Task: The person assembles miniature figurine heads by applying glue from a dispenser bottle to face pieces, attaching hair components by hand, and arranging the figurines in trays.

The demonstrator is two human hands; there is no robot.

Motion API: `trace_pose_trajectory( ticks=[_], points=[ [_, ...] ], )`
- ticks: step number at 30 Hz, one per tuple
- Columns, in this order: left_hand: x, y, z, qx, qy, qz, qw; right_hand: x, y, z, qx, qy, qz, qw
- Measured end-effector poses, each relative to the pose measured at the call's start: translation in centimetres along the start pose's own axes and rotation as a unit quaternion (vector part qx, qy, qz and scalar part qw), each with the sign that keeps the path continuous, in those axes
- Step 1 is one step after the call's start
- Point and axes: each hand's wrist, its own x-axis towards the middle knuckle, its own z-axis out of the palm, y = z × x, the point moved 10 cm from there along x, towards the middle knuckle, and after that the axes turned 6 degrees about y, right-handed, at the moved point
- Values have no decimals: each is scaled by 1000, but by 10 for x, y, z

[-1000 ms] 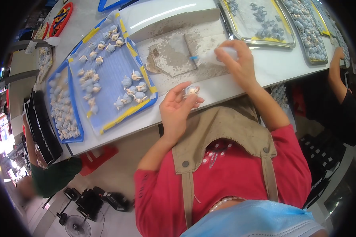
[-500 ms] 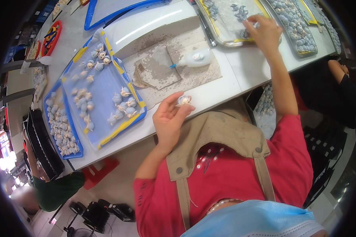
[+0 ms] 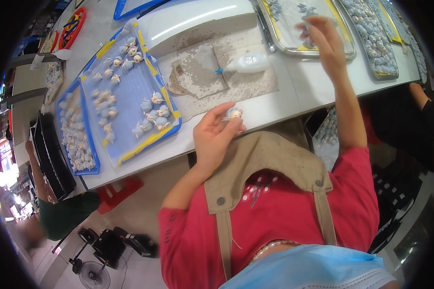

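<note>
Near the table's front edge, my left hand [image 3: 214,135] pinches a small cream-and-blue figure [image 3: 234,113] between thumb and fingertips. My right hand [image 3: 323,41] is over the front part of a metal tray [image 3: 318,52] that holds grey-blue pieces [image 3: 276,9]. Its fingers are blurred, and whether they hold a piece is not clear. A translucent bottle with a blue tip [image 3: 250,62] lies on stained cardboard [image 3: 202,72] between the hands. To the left, a blue tray with yellow tape [image 3: 144,142] carries several similar figures [image 3: 149,113].
A smaller blue tray [image 3: 95,168] full of pieces stands at the far left. A red basket [image 3: 72,29] is behind it. Another filled metal tray [image 3: 388,76] stands at the right. Co-workers' arms show at the left [image 3: 37,173] and right [image 3: 419,95].
My right hand has let go of the bottle, which now lies on the cardboard, and has moved right to the metal tray. My left hand still holds the figure.
</note>
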Motion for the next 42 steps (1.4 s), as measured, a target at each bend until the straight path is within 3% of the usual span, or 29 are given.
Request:
trace_pose_trajectory(
  ticks=[2, 5, 8, 13, 15, 19, 22, 24, 28, 34, 37, 42],
  points=[
    [0, -2, -1, 3, -8, -4, 1000, -26, 16, 21, 70, -50, 130, 988],
    [-2, -5, -3, 9, -6, -6, 1000, -70, 17, 59, 167, -130, 247, 946],
    [-4, -5, -6, 59, -15, 9, 998, -102, 3, 89, 199, -226, 237, 924],
    [-6, -5, -14, 172, -24, 39, 984, -124, -14, 104, 216, -256, 288, 897],
    [-9, -2, -15, 166, -20, 39, 985, -126, -12, 105, 239, -241, 271, 901],
    [-10, -3, -11, 21, -24, -30, 999, -131, -26, 109, 278, -251, 227, 899],
    [-9, -7, -7, -18, -28, -40, 999, -139, -31, 106, 234, -230, 241, 913],
    [-9, -8, -2, -51, -39, -40, 997, -138, -39, 101, 172, -218, 173, 945],
    [-9, -7, 6, -68, -59, -25, 996, -131, -71, 96, 65, -191, -21, 979],
    [-9, -8, 12, -67, -80, -1, 995, -136, -69, 99, 21, -150, -40, 988],
    [-11, -7, 13, -43, -79, 2, 996, -137, -82, 98, -12, -112, -138, 984],
    [-11, -10, 9, 4, -78, 6, 997, -140, -87, 100, -29, -96, -159, 982]
  ],
)
